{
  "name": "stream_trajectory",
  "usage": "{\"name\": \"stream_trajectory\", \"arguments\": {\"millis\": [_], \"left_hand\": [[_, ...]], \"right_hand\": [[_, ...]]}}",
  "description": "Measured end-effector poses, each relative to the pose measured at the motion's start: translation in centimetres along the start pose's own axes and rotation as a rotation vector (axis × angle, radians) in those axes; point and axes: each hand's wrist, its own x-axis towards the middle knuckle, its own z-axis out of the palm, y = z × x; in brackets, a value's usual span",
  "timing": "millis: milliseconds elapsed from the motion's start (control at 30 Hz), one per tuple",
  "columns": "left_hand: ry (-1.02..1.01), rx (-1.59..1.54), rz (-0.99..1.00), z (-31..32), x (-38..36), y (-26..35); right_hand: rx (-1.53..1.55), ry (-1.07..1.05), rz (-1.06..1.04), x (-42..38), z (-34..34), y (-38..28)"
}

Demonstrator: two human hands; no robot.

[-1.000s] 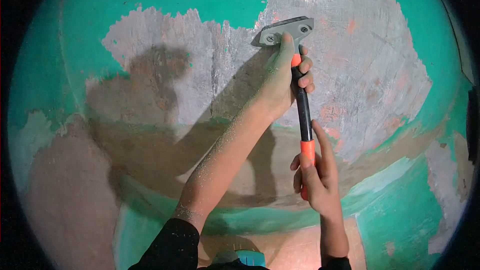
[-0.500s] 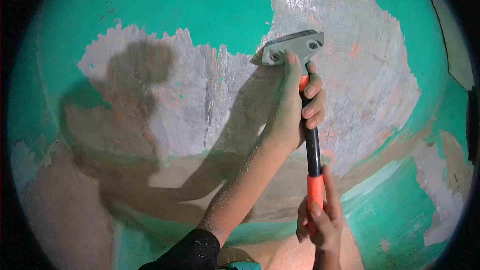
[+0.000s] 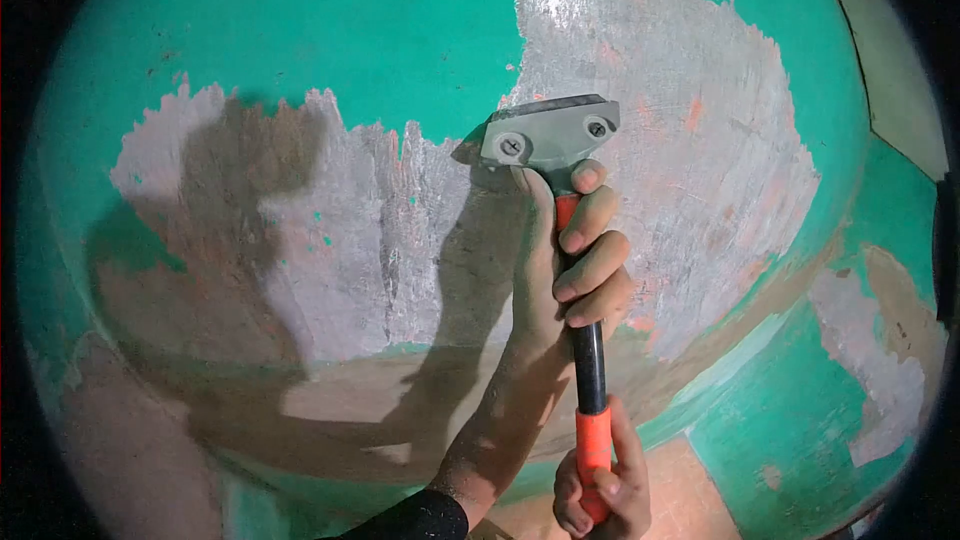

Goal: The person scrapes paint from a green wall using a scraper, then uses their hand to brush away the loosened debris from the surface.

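Observation:
A long-handled scraper (image 3: 590,365) is held upright in front of the wall, its grey head with two screws at the top and its handle black with orange sections. My left hand (image 3: 580,250) wraps the upper handle just below the head, thumb pressed along the head's lower edge. Lower down, my right hand (image 3: 605,490) closes round the orange grip at the handle's end. The blade edge overlaps the border between green paint (image 3: 390,30) and the bared grey patch (image 3: 690,170). Fine flakes dot my left forearm.
The curved surface bulges toward me, with a brown unpainted band (image 3: 370,400) along its lower part. A shadow (image 3: 240,210) of head and arms falls at left. More peeled paint (image 3: 870,340) shows at right, beside pale panels (image 3: 890,50).
Both hands and the scraper have come down and slightly left in view, with the head now lower on the wall. The camera view has also shifted a little.

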Motion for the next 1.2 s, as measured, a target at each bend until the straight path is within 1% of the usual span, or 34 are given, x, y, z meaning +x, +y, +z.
{"name": "stream_trajectory", "arguments": {"millis": [67,100,167,233,267,333,367,433,467,533,567,667,700,833,933,1067,1133,1200], "left_hand": [[0.049,-0.001,0.015,0.4,-0.1,0.0],[0.076,-0.001,0.021,0.5,-0.1,-0.1],[0.097,0.064,0.035,0.5,-0.3,-0.1],[0.046,0.078,0.025,0.3,0.0,0.1],[-0.014,0.052,0.005,0.0,0.3,0.1],[-0.104,0.031,-0.026,-0.8,1.2,0.2],[-0.129,0.042,-0.033,-1.3,1.6,0.3],[-0.072,0.016,-0.029,-0.7,1.2,0.0],[-0.044,0.003,-0.027,-0.3,1.0,-0.2],[-0.113,-0.058,-0.066,-1.1,0.8,-0.6],[-0.115,-0.070,-0.070,-1.4,0.7,-0.8],[-0.109,-0.076,-0.061,-1.2,1.2,-1.0],[-0.100,-0.073,-0.064,-1.2,1.2,-0.9],[-0.097,-0.075,-0.061,-1.0,1.1,-1.4],[-0.078,-0.090,-0.053,-0.6,1.7,-1.3],[-0.050,-0.099,-0.040,-0.2,1.4,-1.3],[-0.042,-0.121,-0.013,0.1,0.9,-1.4],[-0.034,-0.104,-0.035,0.3,1.5,-1.3]], "right_hand": [[-0.117,0.009,-0.105,-0.5,-0.4,1.3],[-0.239,0.030,-0.130,-0.9,-0.2,1.2],[-0.383,0.075,-0.210,-1.0,-0.5,2.1],[-0.491,0.127,-0.282,-1.1,-0.8,3.0],[-0.531,0.165,-0.315,-1.3,-1.0,3.4],[-0.582,0.207,-0.334,-1.0,-1.2,3.4],[-0.590,0.208,-0.312,-0.8,-1.3,3.0],[-0.703,0.080,-0.387,0.3,-0.1,0.9],[-0.698,0.077,-0.344,-0.4,0.1,0.2],[-0.679,0.079,-0.264,-1.6,0.7,-0.8],[-0.725,0.060,-0.307,-1.5,0.9,-1.2],[-0.722,0.018,-0.391,-0.3,1.7,-2.0],[-0.695,0.029,-0.391,-0.2,1.6,-2.0],[-0.705,0.090,-0.257,-1.7,1.5,-2.8],[-0.713,0.090,-0.304,-0.5,2.1,-3.1],[-0.708,0.054,-0.320,-1.0,1.8,-2.2],[-0.649,0.061,-0.306,-1.3,2.2,-2.5],[-0.612,0.092,-0.306,-0.9,3.1,-2.8]]}}
